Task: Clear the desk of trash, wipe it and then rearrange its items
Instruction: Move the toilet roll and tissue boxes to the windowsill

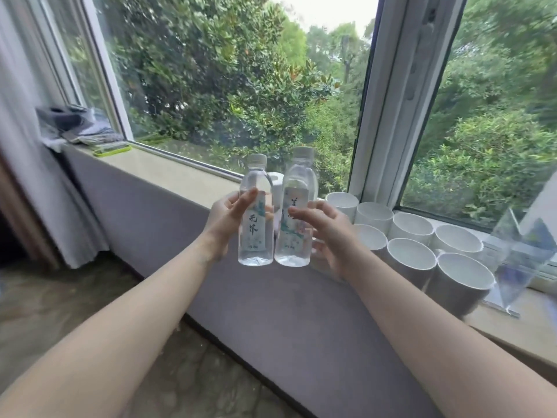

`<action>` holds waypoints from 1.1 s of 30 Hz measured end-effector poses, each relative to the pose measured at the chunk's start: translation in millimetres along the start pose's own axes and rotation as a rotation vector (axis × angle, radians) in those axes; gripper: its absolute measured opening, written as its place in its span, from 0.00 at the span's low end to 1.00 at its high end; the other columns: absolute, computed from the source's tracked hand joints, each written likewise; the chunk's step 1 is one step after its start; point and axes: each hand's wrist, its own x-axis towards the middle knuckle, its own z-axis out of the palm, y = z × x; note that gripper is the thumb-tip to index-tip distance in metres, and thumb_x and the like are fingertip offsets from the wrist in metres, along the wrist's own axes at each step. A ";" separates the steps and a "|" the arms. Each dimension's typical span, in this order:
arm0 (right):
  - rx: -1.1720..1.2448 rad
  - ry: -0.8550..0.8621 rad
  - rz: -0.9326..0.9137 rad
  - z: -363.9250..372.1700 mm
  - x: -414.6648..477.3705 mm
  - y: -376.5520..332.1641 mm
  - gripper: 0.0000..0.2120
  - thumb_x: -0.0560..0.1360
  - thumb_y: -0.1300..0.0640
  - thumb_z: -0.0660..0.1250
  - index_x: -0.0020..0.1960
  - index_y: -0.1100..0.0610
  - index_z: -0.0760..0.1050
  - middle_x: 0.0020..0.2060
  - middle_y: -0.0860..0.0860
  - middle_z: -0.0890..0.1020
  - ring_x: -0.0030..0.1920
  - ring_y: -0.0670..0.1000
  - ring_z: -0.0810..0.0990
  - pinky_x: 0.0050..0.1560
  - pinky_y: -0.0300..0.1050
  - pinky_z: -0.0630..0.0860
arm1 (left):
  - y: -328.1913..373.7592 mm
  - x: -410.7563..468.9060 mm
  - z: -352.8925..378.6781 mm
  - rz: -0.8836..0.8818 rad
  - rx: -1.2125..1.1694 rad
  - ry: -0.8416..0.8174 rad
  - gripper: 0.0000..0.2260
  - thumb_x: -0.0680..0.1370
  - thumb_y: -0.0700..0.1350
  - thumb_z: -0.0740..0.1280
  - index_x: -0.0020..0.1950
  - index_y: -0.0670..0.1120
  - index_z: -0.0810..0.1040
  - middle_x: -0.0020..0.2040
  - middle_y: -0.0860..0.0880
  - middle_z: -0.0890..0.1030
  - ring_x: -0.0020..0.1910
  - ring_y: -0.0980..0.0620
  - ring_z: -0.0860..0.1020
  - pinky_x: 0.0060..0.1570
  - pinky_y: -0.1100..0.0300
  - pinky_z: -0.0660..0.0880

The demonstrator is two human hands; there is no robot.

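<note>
Window (211,86) glass fills the upper view, with green trees outside. Below it runs a pale stone sill (168,170) above a grey wall.

Toward the sill's right end, beside the white window frame, stands a tight cluster of white cups (411,257), mouths up, with only their white insides showing. Just right of them, at the sill's front edge, is a clear acrylic sign stand (512,260); its print is too blurred to read.

Both task bottles are held up side by side in front of the sill's front edge, upright, with their bases almost touching. Both are clear plastic with white caps and clear contents; the fill level cannot be told. The left bottle (255,236) has a pale label with two dark brush-style Chinese characters, too stylised to read surely. The right bottle (294,239) has a similar label, partly covered by a finger.

The left hand (224,221) wraps its fingers round the left bottle; the right hand (331,236) grips the right bottle.

A white roll (277,188) stands on the sill behind the bottles. At the sill's far left end lie a dark pile (69,122) and a flat green-edged item (112,150).
</note>
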 end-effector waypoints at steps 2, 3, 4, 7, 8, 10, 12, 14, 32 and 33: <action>0.004 0.023 -0.013 9.2 31.3 5.9 0.29 0.64 0.54 0.80 0.62 0.55 0.74 0.53 0.55 0.84 0.46 0.52 0.84 0.40 0.45 0.77 | -11.0 32.6 -19.9 0.019 -0.006 0.024 0.46 0.57 0.76 0.71 0.61 0.42 0.80 0.50 0.45 0.86 0.48 0.49 0.85 0.42 0.61 0.80; 0.013 0.036 -0.015 13.2 48.7 10.4 0.27 0.66 0.56 0.79 0.62 0.55 0.74 0.53 0.56 0.84 0.45 0.52 0.84 0.37 0.43 0.77 | -17.6 50.4 -30.5 0.020 -0.009 0.030 0.47 0.56 0.77 0.71 0.60 0.42 0.80 0.50 0.44 0.86 0.50 0.47 0.84 0.46 0.57 0.80; 0.028 0.055 -0.010 17.7 65.4 15.2 0.27 0.66 0.58 0.79 0.62 0.55 0.74 0.53 0.56 0.84 0.46 0.53 0.85 0.37 0.45 0.79 | -24.9 68.7 -41.3 0.013 -0.013 0.030 0.47 0.55 0.77 0.72 0.60 0.43 0.80 0.51 0.44 0.85 0.52 0.45 0.84 0.50 0.52 0.80; 0.050 0.116 -0.011 40.9 116.4 34.2 0.28 0.64 0.59 0.80 0.62 0.55 0.75 0.54 0.57 0.84 0.50 0.56 0.85 0.49 0.53 0.81 | -46.9 124.6 -78.7 -0.037 -0.010 0.010 0.46 0.53 0.75 0.74 0.60 0.44 0.80 0.51 0.44 0.85 0.53 0.46 0.83 0.55 0.48 0.78; 0.045 0.143 -0.004 51.2 131.4 39.8 0.28 0.64 0.59 0.81 0.61 0.55 0.75 0.53 0.56 0.84 0.51 0.56 0.85 0.53 0.55 0.80 | -54.6 141.8 -91.9 -0.054 -0.003 -0.007 0.46 0.52 0.75 0.75 0.60 0.45 0.80 0.51 0.45 0.85 0.54 0.47 0.83 0.55 0.50 0.77; 0.034 0.189 0.010 73.7 159.1 49.2 0.24 0.66 0.60 0.80 0.60 0.55 0.77 0.52 0.55 0.85 0.52 0.54 0.84 0.54 0.50 0.80 | -68.7 172.7 -117.7 -0.087 0.021 -0.044 0.46 0.51 0.74 0.75 0.60 0.47 0.79 0.51 0.48 0.85 0.53 0.52 0.83 0.53 0.56 0.76; 0.036 0.229 -0.001 96.7 183.7 56.9 0.20 0.68 0.63 0.78 0.58 0.54 0.78 0.48 0.51 0.85 0.50 0.50 0.84 0.46 0.39 0.78 | -81.4 202.6 -140.9 -0.092 0.038 -0.098 0.44 0.54 0.72 0.77 0.61 0.46 0.79 0.53 0.49 0.85 0.55 0.53 0.82 0.58 0.54 0.75; 0.026 0.282 -0.018 117.7 207.7 62.2 0.20 0.69 0.64 0.76 0.59 0.55 0.79 0.50 0.51 0.85 0.53 0.51 0.83 0.47 0.38 0.77 | -89.3 229.1 -158.9 -0.100 0.041 -0.163 0.37 0.61 0.66 0.78 0.62 0.47 0.78 0.54 0.49 0.85 0.57 0.52 0.81 0.63 0.52 0.73; -0.207 0.702 -0.101 193.2 334.1 93.8 0.18 0.71 0.55 0.73 0.59 0.47 0.75 0.51 0.44 0.83 0.54 0.47 0.81 0.59 0.54 0.76 | -144.2 355.1 -172.4 -0.131 -0.066 -0.546 0.24 0.75 0.47 0.73 0.68 0.47 0.70 0.62 0.47 0.80 0.61 0.53 0.78 0.61 0.57 0.73; -0.219 0.712 -0.100 194.8 339.1 92.2 0.18 0.72 0.56 0.73 0.59 0.47 0.75 0.52 0.46 0.83 0.54 0.48 0.80 0.59 0.54 0.76 | -145.8 359.3 -171.1 -0.130 -0.069 -0.546 0.27 0.74 0.49 0.75 0.69 0.47 0.70 0.63 0.46 0.79 0.63 0.51 0.78 0.63 0.55 0.73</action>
